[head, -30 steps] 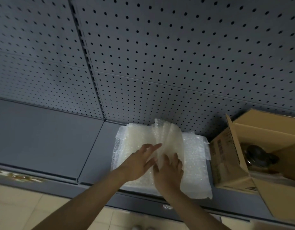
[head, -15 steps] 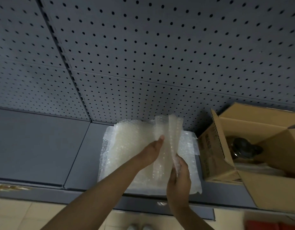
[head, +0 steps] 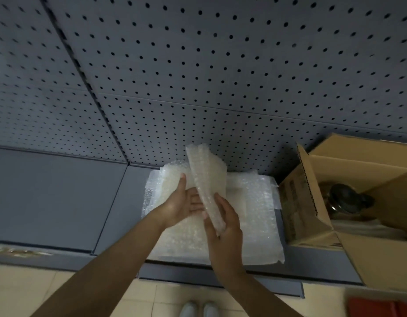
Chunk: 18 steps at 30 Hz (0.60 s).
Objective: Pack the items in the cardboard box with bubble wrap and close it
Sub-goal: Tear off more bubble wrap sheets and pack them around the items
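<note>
A stack of clear bubble wrap sheets [head: 250,216] lies on the grey shelf [head: 60,197]. My right hand [head: 223,223] pinches the lower end of a lifted bubble wrap sheet [head: 209,179], which stands up above the stack. Beside that sheet, my left hand [head: 182,202] lies palm up with straight fingers touching its left side. To the right stands the open cardboard box [head: 312,216], flaps up, with a dark round item [head: 344,197] inside.
A grey pegboard wall [head: 198,76] rises behind the shelf. The shelf's front edge [head: 221,277] runs below my arms. Tiled floor and my shoes [head: 198,308] show at the bottom. A red object [head: 381,307] lies at the lower right.
The sheet has been lifted higher off the stack and peeled away. My left hand turned palm up beside it. The view shifted slightly.
</note>
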### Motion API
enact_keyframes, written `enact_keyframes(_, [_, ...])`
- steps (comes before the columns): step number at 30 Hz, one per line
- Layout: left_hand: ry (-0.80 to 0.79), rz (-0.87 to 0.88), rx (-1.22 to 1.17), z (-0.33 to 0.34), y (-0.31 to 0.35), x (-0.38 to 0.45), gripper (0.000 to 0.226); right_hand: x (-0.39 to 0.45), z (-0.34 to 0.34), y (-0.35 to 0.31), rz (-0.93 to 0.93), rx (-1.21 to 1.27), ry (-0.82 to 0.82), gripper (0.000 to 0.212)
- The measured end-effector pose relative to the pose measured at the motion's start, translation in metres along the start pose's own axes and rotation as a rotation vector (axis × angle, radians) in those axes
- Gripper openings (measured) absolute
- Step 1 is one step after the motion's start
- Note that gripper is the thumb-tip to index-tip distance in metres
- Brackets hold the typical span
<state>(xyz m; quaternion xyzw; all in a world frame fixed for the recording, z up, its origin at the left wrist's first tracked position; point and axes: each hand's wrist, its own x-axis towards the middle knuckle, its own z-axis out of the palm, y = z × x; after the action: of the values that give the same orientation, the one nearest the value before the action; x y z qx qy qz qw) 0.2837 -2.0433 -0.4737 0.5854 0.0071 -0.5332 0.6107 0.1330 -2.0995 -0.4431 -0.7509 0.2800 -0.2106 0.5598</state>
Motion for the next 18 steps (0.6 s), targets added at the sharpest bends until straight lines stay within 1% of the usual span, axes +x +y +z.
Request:
enact_keyframes(3, [0.021,0.019,-0.042,-0.017,0.001,-0.014,0.088,0.000,0.023,0.009,-0.027,-0.175,-0.031,0.060])
enact_keyframes(6, [0.084,0.017,-0.034,-0.037,0.001,-0.021,0.088,0.002,0.046,0.019,-0.022,-0.339,-0.061,0.068])
enact_keyframes(9, [0.120,0.043,-0.043,-0.054,0.002,-0.025,0.088,0.006,0.062,0.029,-0.184,-0.534,-0.084,0.070])
enact_keyframes(11, [0.146,0.074,-0.064,-0.062,0.000,-0.027,0.082,0.008,0.067,0.033,-0.219,-0.660,-0.126,0.072])
enact_keyframes(15, [0.152,0.098,-0.088,-0.073,-0.003,-0.028,0.069,0.010,0.069,0.041,-0.220,-0.918,-0.245,0.089])
enact_keyframes(17, [0.192,0.138,-0.098,-0.075,-0.002,-0.031,0.058,0.011,0.068,0.049,-0.231,-1.010,-0.298,0.094])
enact_keyframes(18, [0.220,0.173,-0.103,-0.077,-0.003,-0.032,0.051,0.011,0.067,0.053,-0.239,-1.039,-0.323,0.094])
